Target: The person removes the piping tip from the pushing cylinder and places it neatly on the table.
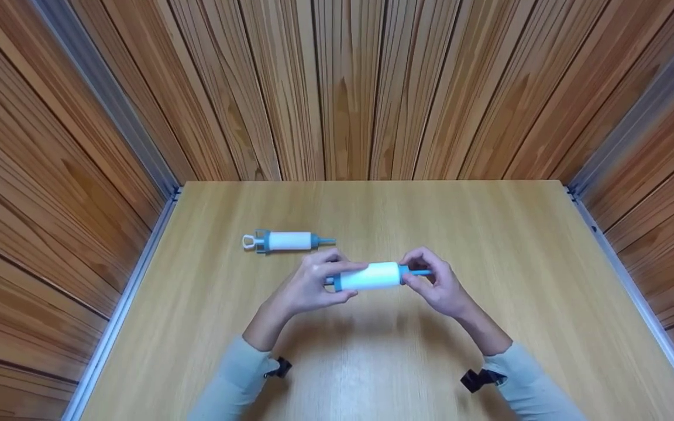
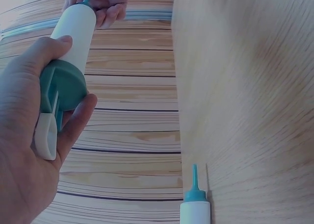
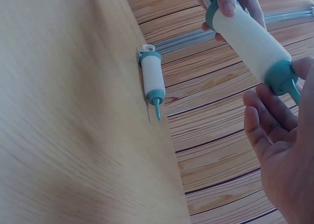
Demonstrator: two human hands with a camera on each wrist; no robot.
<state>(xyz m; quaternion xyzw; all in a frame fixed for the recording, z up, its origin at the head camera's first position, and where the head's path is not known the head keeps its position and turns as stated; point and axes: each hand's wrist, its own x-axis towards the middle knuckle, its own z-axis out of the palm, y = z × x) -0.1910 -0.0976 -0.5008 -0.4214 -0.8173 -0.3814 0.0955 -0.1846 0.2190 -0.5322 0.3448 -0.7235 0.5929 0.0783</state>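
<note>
Above the table, level and pointing right, is a large syringe (image 1: pixel 375 276) with a white barrel and teal end pieces. My left hand (image 1: pixel 315 282) grips its flanged end, thumb and fingers on either side of the barrel. In the left wrist view the white plunger handle (image 2: pixel 45 136) sits within the palm, close to the teal flange (image 2: pixel 64 84). My right hand (image 1: pixel 439 285) pinches the teal nozzle cap (image 3: pixel 280 76) between thumb and fingers. The thin nozzle tip (image 1: pixel 422 272) runs out between them toward the palm.
A second syringe (image 1: pixel 290 240) of the same look lies on the table (image 1: pixel 489 234) behind the left hand, its nozzle pointing right. Wood-plank walls (image 1: pixel 348 88) with metal corner rails (image 1: pixel 120 99) enclose the back and sides.
</note>
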